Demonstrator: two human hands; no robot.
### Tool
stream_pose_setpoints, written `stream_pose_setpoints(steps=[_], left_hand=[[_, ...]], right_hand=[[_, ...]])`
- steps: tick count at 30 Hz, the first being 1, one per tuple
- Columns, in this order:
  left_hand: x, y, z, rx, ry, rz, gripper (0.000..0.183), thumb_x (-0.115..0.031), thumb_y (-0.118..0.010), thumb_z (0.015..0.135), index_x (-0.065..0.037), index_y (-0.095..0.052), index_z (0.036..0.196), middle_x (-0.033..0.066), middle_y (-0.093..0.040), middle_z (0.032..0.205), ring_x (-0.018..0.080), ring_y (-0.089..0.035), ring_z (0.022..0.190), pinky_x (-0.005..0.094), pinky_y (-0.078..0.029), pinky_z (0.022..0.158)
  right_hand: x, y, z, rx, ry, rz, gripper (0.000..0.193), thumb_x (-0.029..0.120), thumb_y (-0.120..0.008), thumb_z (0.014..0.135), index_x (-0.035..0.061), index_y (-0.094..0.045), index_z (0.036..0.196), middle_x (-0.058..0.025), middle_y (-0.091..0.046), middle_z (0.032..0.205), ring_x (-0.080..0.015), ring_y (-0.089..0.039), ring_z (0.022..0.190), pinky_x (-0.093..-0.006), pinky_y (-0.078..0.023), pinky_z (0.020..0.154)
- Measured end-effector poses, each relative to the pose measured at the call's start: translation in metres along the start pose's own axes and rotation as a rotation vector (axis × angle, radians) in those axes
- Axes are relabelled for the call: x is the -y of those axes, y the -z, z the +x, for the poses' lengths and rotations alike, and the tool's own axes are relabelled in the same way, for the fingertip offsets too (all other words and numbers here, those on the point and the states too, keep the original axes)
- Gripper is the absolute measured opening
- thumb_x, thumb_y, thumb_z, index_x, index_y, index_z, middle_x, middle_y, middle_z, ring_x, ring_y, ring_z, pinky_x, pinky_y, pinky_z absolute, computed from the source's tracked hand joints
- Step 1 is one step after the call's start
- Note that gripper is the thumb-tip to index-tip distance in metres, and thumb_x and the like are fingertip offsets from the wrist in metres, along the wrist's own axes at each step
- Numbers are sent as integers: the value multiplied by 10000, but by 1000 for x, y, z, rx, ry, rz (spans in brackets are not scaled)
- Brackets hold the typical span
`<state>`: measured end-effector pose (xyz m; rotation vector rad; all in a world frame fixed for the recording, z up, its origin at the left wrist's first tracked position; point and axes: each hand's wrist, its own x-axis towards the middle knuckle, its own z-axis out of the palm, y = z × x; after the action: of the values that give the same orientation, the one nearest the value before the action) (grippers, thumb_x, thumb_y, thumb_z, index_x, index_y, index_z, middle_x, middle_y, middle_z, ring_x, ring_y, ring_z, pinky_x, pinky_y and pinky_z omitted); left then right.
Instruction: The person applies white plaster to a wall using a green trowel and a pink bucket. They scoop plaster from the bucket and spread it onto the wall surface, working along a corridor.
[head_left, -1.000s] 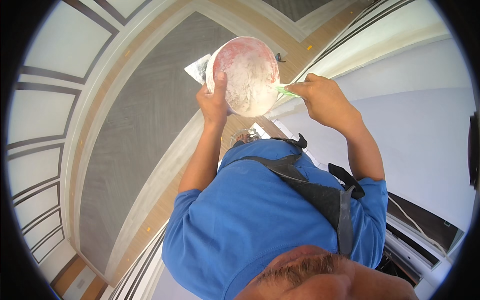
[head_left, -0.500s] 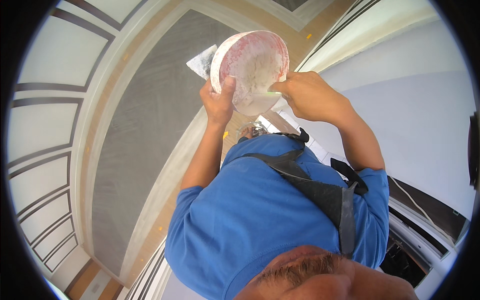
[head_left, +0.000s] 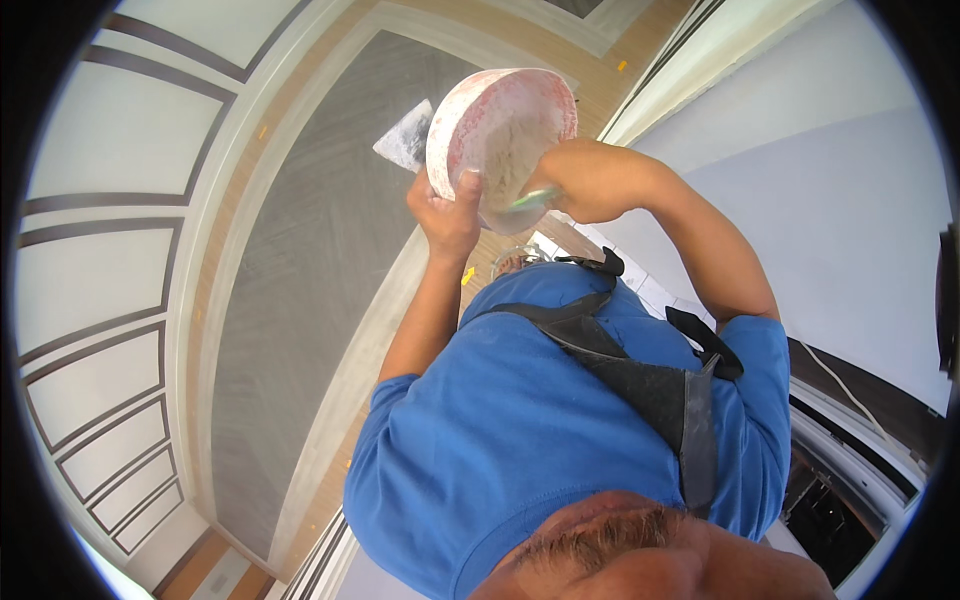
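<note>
In front of me, a round bowl (head_left: 443, 135), whitish outside with red-pink smears inside, is tilted so that its mouth faces me. Pale plaster-like paste (head_left: 512, 150) coats its inside. My left hand (head_left: 447, 222) is closed on the bowl's left side, thumb over the rim and fingers hidden behind. A spattered, flat metal putty knife blade (head_left: 404, 137) juts out left of the bowl; its handle is out of sight behind it. At the bowl's lower right, my right hand (head_left: 597, 180) is closed round a scraper (head_left: 535, 199) with a green edge, blurred, its blade inside the bowl.
Dark grey floor (head_left: 330, 220) with pale and wood-toned borders stretches below. White wall panels (head_left: 110, 270) with dark trim curve along the left. A pale wall (head_left: 800, 220) rises on the right, near my right elbow. A dark opening (head_left: 825, 505) shows at lower right.
My right hand has shifted inward over the bowl's rim, and the green-edged scraper has moved slightly down and turned. The bowl stays in my left hand. The whole view has shifted a little.
</note>
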<state>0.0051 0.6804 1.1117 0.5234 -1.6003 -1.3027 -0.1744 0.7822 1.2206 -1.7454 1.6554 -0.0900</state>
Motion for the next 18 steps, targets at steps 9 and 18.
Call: stream_pose_setpoints(steps=[9, 18], left_hand=[[28, 5, -6, -55, 40, -83, 578, -363, -741, 922, 104, -636, 1246, 148, -696, 1141, 211, -628, 1066, 375, -485, 956], [27, -2, -3, -112, -10, 10, 602, -371, -717, 901, 102, -633, 1265, 147, -690, 1159, 220, -631, 1086, 379, -498, 953]], right_hand=[[-41, 4, -19, -168, 47, 116, 314, 43, -672, 853, 39, -728, 1161, -232, -720, 1019, -398, -671, 1005, -470, -514, 866], [-31, -5, -6, -88, 61, 19, 329, 51, -672, 841, 30, -709, 1167, -226, -723, 1003, -401, -670, 989, -488, -516, 833]])
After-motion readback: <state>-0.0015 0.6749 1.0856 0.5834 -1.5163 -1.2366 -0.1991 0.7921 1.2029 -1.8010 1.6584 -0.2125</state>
